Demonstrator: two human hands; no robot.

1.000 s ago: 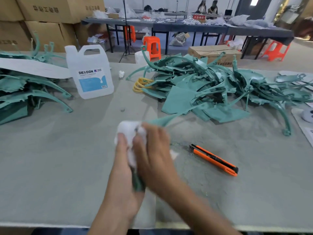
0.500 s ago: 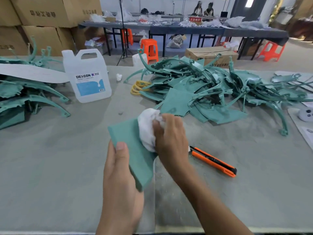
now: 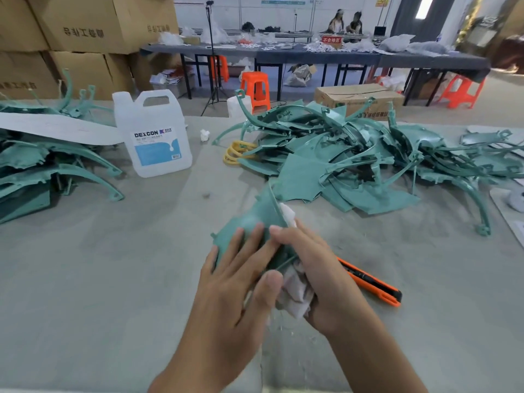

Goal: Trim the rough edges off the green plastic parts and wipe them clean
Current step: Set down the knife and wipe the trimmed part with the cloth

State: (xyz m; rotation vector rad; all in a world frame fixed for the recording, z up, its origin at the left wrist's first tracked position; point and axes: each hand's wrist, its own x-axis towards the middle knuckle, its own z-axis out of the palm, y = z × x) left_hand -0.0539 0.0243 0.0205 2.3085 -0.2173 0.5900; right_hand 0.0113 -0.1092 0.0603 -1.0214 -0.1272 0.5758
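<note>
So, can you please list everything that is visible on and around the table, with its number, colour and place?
green part: one, green, between the two hands
cloth: one, white, in the right hand, against the part
big pile: many parts, green, table centre to right
left pile: many parts, green, table's left side
jug: one, whitish with blue label, left of centre
knife: one, orange and black, on the table beside the right hand
coil: one, yellow, at the big pile's left edge
table: one, grey
boxes: several, brown, stacked back left
stools: at least two, orange, floor behind
left hand: straight fingers on the part
right hand: grips the cloth
</note>
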